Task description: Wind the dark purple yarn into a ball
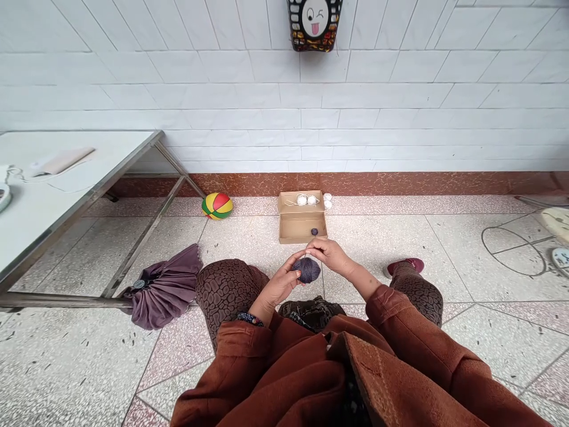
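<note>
My left hand point(284, 277) is closed around a dark purple-grey ball of yarn point(307, 270), held above my lap. Over the top of the ball, my right hand point(329, 254) pinches with thumb and fingertips, probably on the yarn's strand, which is too thin to make out clearly. Just beyond my hands, an open cardboard box point(296, 226) lies on the floor. A small dark ball of yarn point(315, 232) sits in its near half. White balls of yarn point(306, 200) rest in the far half, and more white balls point(328, 201) lie beside it.
A striped ball point(217, 206) lies on the floor near a metal-framed table point(80, 178) at left. A folded purple umbrella point(166, 290) leans by the table's lower bar. A black basket point(315, 26) hangs on the tiled wall. A stool point(555, 222) stands at far right.
</note>
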Demonstrator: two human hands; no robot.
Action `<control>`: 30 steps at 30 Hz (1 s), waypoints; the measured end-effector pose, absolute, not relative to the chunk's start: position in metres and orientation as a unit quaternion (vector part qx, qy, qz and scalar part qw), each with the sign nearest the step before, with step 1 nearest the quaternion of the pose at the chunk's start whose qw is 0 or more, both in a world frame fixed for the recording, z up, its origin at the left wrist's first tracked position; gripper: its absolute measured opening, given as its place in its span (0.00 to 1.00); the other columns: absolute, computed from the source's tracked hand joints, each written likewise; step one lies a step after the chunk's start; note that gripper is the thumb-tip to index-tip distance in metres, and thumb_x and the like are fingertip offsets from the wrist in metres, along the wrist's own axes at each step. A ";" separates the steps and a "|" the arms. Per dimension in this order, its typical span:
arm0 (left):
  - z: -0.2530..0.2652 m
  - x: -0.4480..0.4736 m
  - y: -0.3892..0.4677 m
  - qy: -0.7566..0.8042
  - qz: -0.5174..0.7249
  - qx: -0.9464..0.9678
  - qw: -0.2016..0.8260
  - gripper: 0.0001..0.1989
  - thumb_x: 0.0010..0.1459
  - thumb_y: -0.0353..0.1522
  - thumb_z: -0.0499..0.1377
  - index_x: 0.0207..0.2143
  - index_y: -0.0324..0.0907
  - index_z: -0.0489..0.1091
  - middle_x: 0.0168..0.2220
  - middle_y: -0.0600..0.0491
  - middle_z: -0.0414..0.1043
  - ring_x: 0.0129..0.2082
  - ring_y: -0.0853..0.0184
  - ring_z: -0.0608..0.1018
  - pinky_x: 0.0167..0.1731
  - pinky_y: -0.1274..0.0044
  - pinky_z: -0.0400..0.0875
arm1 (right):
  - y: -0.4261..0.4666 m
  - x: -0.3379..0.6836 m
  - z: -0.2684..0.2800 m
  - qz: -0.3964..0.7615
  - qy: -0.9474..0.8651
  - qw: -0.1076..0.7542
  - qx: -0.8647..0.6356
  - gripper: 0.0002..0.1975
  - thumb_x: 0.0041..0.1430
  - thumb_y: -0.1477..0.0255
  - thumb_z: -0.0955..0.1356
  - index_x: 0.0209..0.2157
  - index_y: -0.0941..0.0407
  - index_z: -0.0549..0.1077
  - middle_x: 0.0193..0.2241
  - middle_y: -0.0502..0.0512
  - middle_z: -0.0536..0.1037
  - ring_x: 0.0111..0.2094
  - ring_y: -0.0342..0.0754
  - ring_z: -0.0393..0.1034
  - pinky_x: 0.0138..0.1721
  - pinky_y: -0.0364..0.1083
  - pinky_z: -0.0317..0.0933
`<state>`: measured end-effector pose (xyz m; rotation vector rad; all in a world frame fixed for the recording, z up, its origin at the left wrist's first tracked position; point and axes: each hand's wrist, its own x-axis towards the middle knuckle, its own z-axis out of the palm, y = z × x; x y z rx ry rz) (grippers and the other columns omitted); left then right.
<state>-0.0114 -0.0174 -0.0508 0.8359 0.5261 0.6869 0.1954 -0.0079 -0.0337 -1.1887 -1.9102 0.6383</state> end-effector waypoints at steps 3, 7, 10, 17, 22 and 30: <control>-0.043 -0.008 -0.017 0.218 0.353 0.338 0.845 0.30 0.51 0.35 0.67 0.57 0.44 0.70 0.53 0.45 0.71 0.42 0.63 0.74 0.36 0.76 0.68 | -0.011 0.191 -0.057 0.276 -0.705 0.413 -0.506 0.11 0.69 0.67 0.63 0.34 0.55 0.74 0.31 0.53 0.77 0.34 0.47 0.71 0.39 0.45 0.64; -0.041 -0.005 -0.007 0.249 0.413 0.277 0.831 0.21 0.48 0.31 0.68 0.47 0.40 0.75 0.47 0.46 0.75 0.42 0.65 0.75 0.39 0.76 0.69 | -0.027 0.178 -0.080 0.293 -0.690 0.382 -0.541 0.11 0.69 0.70 0.61 0.34 0.55 0.71 0.28 0.52 0.74 0.32 0.47 0.70 0.36 0.44 0.64; -0.046 -0.004 0.003 0.275 0.449 0.237 0.816 0.18 0.48 0.28 0.68 0.44 0.42 0.75 0.43 0.50 0.77 0.40 0.67 0.76 0.39 0.77 0.69 | -0.039 0.170 -0.081 0.278 -0.738 0.340 -0.511 0.11 0.70 0.70 0.62 0.34 0.55 0.71 0.30 0.52 0.75 0.33 0.47 0.70 0.38 0.44 0.64; -0.056 -0.001 0.002 0.347 0.453 0.269 0.776 0.22 0.46 0.29 0.70 0.46 0.43 0.74 0.43 0.53 0.76 0.38 0.69 0.75 0.38 0.79 0.68 | -0.049 0.166 -0.020 0.199 -0.864 0.255 -0.385 0.11 0.71 0.68 0.62 0.39 0.54 0.75 0.34 0.54 0.75 0.37 0.48 0.71 0.39 0.44 0.65; -0.041 -0.003 -0.011 0.316 0.396 0.354 0.786 0.26 0.47 0.31 0.69 0.50 0.44 0.74 0.50 0.48 0.74 0.45 0.62 0.74 0.42 0.73 0.68 | -0.020 0.187 0.010 0.197 -0.817 0.345 -0.417 0.12 0.71 0.66 0.62 0.39 0.55 0.76 0.35 0.56 0.76 0.37 0.48 0.72 0.40 0.46 0.66; -0.031 -0.002 -0.019 0.220 0.398 0.286 0.843 0.27 0.48 0.32 0.69 0.53 0.43 0.72 0.52 0.46 0.73 0.47 0.62 0.75 0.45 0.73 0.69 | -0.015 0.189 -0.056 0.263 -0.711 0.403 -0.513 0.10 0.69 0.70 0.62 0.36 0.56 0.74 0.31 0.53 0.77 0.33 0.47 0.71 0.38 0.45 0.65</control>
